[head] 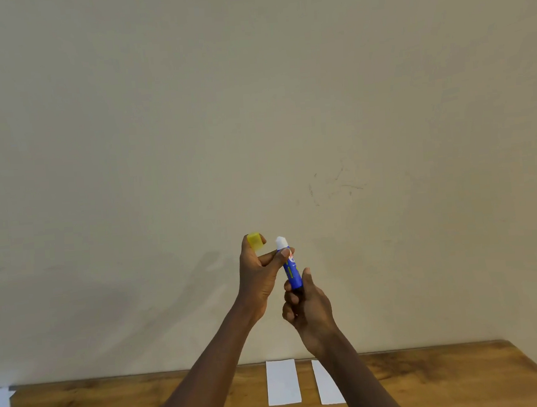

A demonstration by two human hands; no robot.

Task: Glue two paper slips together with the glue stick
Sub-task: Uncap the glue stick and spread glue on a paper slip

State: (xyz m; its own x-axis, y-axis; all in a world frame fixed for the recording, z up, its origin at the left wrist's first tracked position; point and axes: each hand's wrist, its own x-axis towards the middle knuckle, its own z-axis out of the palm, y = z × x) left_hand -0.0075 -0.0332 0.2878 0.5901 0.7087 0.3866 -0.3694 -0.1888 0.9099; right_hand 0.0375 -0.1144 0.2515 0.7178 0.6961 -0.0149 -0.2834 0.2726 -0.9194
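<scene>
**Cap off, glue showing, slips waiting below**

We're right at the preparation step here. The glue stick (291,267) is up in the air in front of the wall (253,108), its white glue tip bare and pointing up, tilted slightly toward our left. The yellow cap (255,240) is off and sits pinched high in the fingertips of the left hand (257,279), just beside the tip and clear of it.

The right hand (307,309) is wrapped around the base of the blue tube from below, fingers curled, thumb up along the barrel. The left thumb reaches across and touches the upper barrel, so both hands have the stick between them. We judge that the glue is being wound up, or has just been uncapped; we can't tell which.

Both forearms rise steeply from the table (116,404), hands close together, well above the work.

Down under the wrists lie the two paper slips, side by side and apart: the left slip (283,382) fully in view below the left hand, the right slip (326,388) partly hidden behind the right forearm. Neither looks glued yet.

Next, we reckon, the cap must be set down or kept tucked away, the stick turned tip-down, and one slip steadied while glue goes on.
</scene>
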